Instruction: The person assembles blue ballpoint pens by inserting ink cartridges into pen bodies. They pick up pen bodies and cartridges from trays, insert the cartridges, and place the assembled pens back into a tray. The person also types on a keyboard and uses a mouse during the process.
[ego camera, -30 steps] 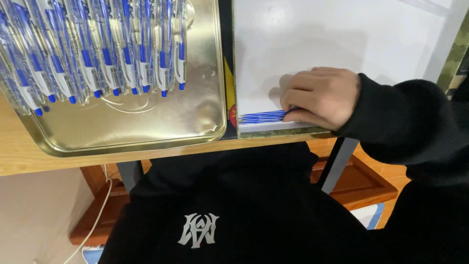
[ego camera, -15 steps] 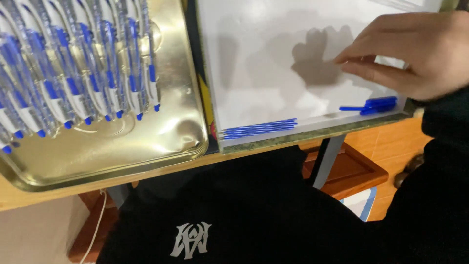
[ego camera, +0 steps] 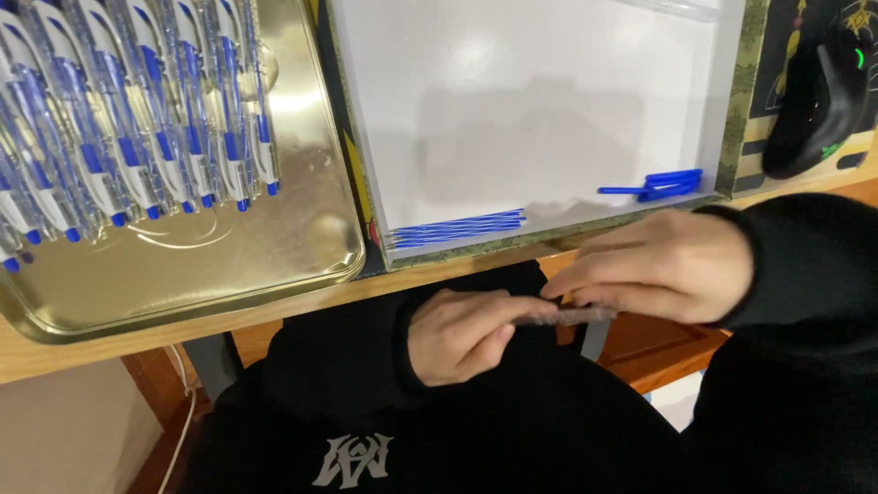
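My left hand (ego camera: 466,331) and my right hand (ego camera: 654,265) meet below the table's front edge, over my black sweatshirt. Between their fingertips they pinch a thin, clear pen barrel (ego camera: 569,316), held level; both hands grip it. Just above them stands a white shallow tray (ego camera: 540,110). Along its near edge lies a row of thin blue refills (ego camera: 457,229), and a small heap of blue pen parts (ego camera: 663,184) sits at its right. On the left, a gold metal tray (ego camera: 229,256) carries several blue-and-white pens (ego camera: 137,110) in a row.
A black computer mouse (ego camera: 819,91) rests on a dark mat at the far right. The wooden table edge (ego camera: 274,311) runs across the view. A white cable (ego camera: 183,430) hangs under the table at the left.
My right hand left the white tray and came down below the table edge. My left hand has come into view, and both now hold a pen barrel. The view shifted right.
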